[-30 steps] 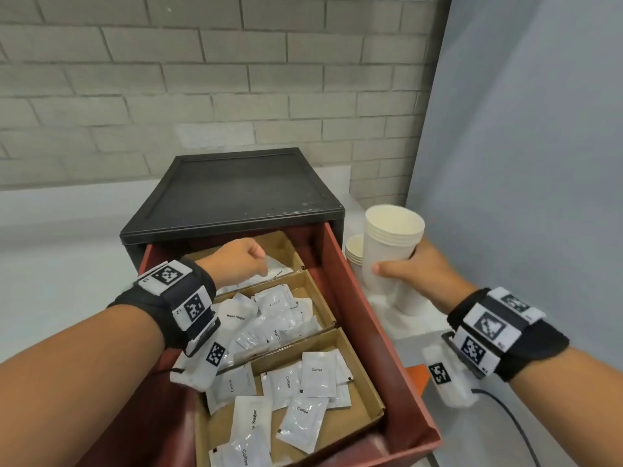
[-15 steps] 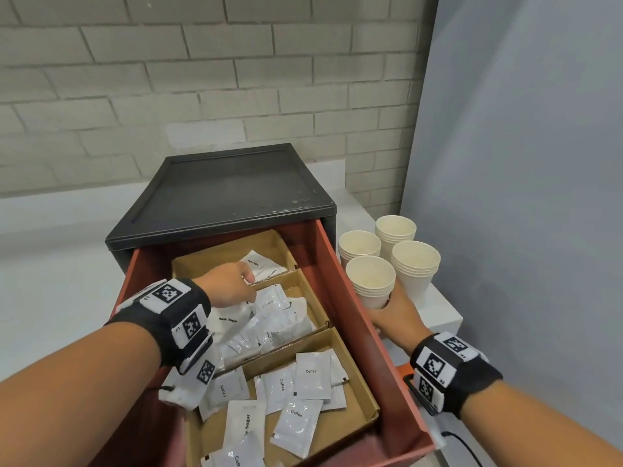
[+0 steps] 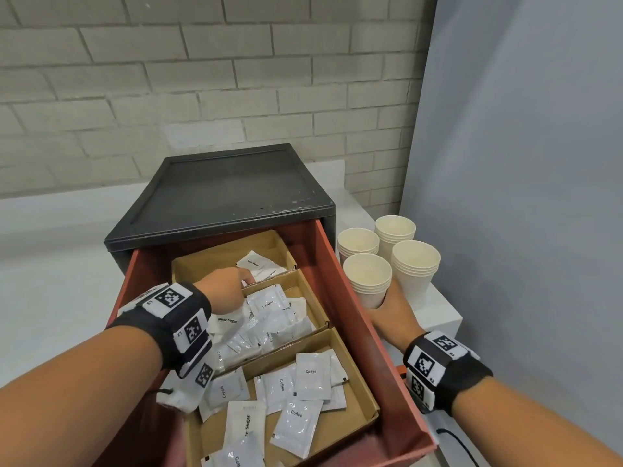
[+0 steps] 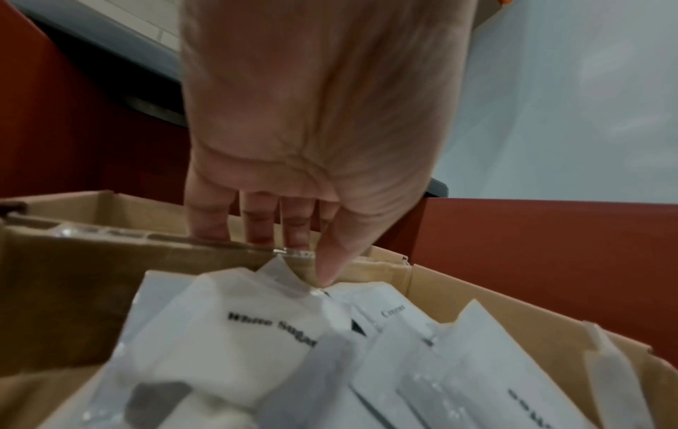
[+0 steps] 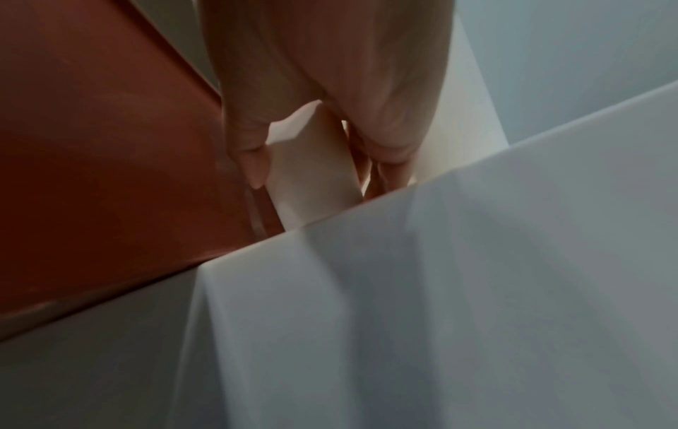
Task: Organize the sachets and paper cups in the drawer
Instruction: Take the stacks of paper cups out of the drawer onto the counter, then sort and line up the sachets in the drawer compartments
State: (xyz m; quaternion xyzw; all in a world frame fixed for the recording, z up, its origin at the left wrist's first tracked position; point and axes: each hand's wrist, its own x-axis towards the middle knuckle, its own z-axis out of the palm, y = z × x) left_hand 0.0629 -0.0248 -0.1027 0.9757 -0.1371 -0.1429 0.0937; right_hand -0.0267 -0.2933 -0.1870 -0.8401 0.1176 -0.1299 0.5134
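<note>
A red drawer [image 3: 354, 298] stands pulled out, with three cardboard trays inside. White sachets lie in all of them: two in the back tray [image 3: 215, 261], a heap in the middle tray [image 3: 269, 318], and coffee, cream and sugar sachets [image 3: 312, 375] in the front tray. My left hand [image 3: 236, 281] hangs over the wall between the back and middle trays. Its fingers [image 4: 257, 229] drop straight behind that wall and the thumb lies in front, above a White Sugar sachet [image 4: 235, 333]. My right hand [image 3: 391, 308] grips the base of the nearest paper cup stack [image 3: 367, 281], which stands on the white counter.
Three more cup stacks [image 3: 416, 264] stand close behind and right of the held one. The black cabinet top [image 3: 229, 187] overhangs the drawer's back. A grey partition [image 3: 522, 163] closes the right side, and a brick wall stands behind. A black cable [image 3: 462, 446] runs by my right wrist.
My right hand brought the raised cup stack down onto the counter among the other stacks. My left hand drew back from the back tray to the dividing wall.
</note>
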